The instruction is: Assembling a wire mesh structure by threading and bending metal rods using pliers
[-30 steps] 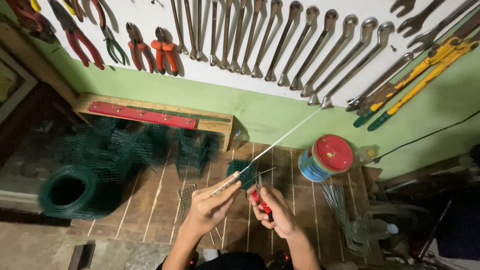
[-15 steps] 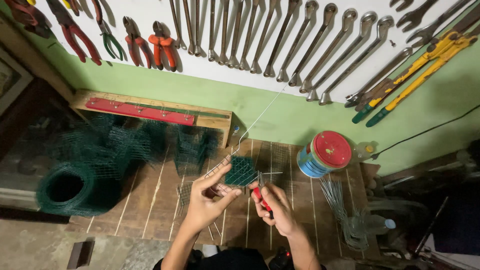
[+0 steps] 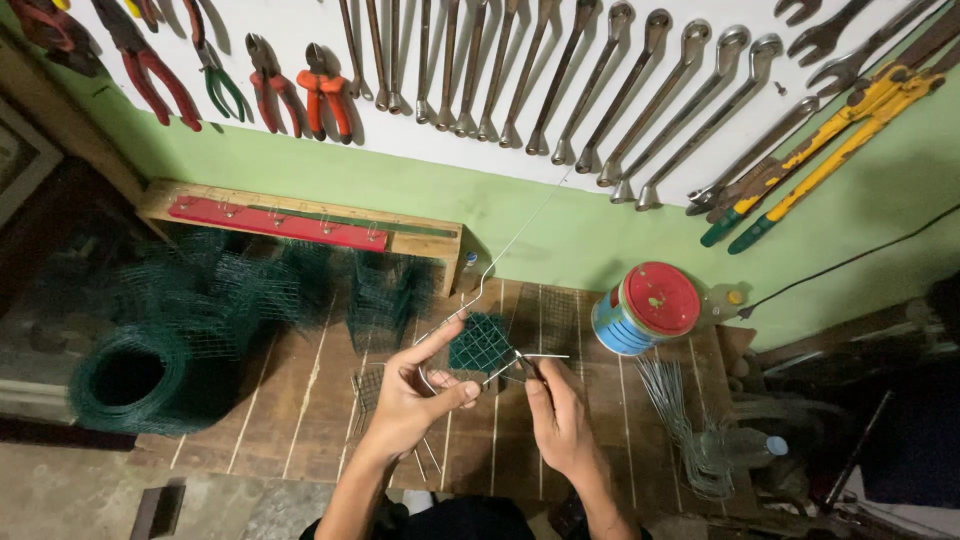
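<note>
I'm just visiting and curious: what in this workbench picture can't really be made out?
All in the head view:
- The tool in the right hand: the hand covers its handles, only the tip shows.
- The tops of the wrenches and pliers: cut off by the upper edge.
- The far right below the bench: too dark.
- How the wire joins the green mesh piece: too small.

Light falls from above onto the white wall, which is bright; the wrenches cast soft shadows on it. Below the wall the bench is dimmer. Both lower corners sink into darkness. Edges bend slightly; focus is fairly sharp.
</note>
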